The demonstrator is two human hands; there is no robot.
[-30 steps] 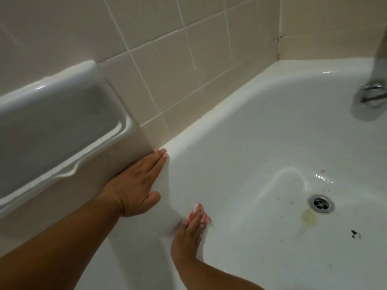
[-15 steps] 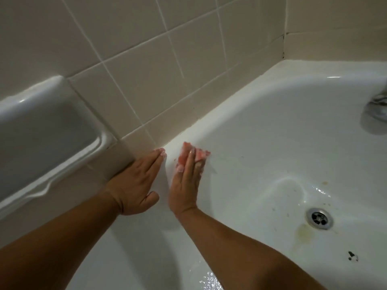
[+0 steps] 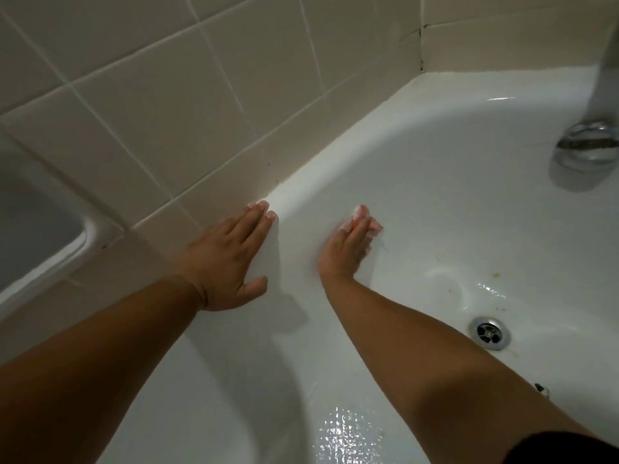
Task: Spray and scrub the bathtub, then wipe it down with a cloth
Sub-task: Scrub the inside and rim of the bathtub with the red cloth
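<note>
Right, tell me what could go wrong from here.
The left hand leans flat on the glossy tub rim; if wet, it could slip. The right hand only presses the pink sponge flat against the tub wall, so it may slide out. The yellowish stains near the drain could get missed.
</note>
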